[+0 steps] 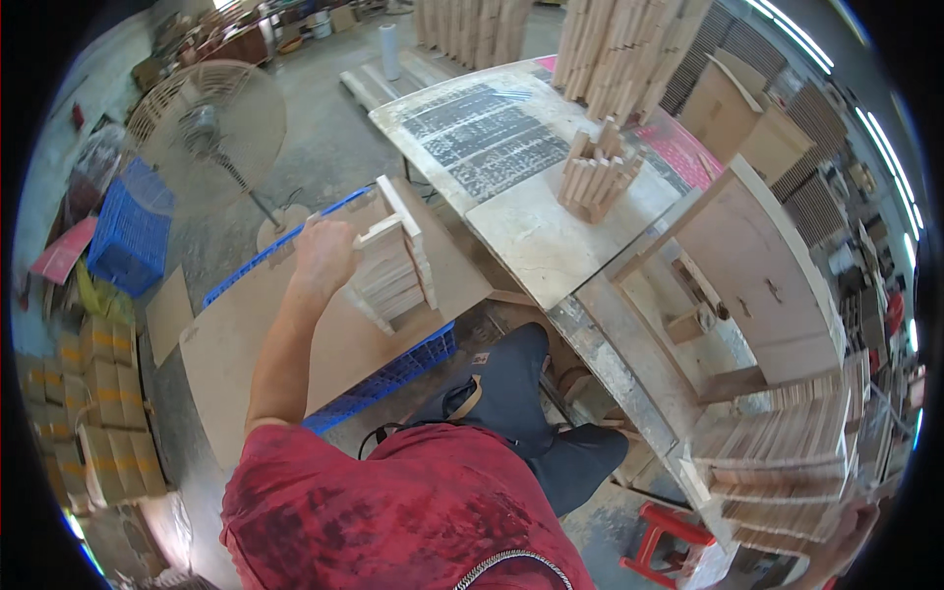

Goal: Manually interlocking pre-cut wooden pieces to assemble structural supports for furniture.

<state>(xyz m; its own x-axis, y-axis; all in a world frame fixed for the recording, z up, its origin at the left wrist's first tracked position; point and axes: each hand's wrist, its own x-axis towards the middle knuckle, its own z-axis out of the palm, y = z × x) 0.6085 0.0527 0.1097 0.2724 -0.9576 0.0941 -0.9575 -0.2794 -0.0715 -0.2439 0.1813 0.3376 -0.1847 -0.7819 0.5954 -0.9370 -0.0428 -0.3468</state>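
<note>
While the left hand [323, 258] is closed on a stack of wooden slats [391, 270], stacking is judged underway. Square-up w/ the upright slat [411, 236] just beyond is called for next. Right hand [848, 539]: grip can't be told.

Down at my far left, a stack of small yellowish cardboard cartons [84, 393] with dark printed panels stands on the floor, several rows high and packed tight against each other. Beyond my worktable, at the upper right, plain brown cardboard boxes [752, 113] sit with their flaps partly up, just beside a flat pink-red printed sheet [683, 147] that lies on the table edge. At the left rim, another flat pink-red sheet [64, 251] leans on the floor near the blue plastic crate [133, 226].
</note>
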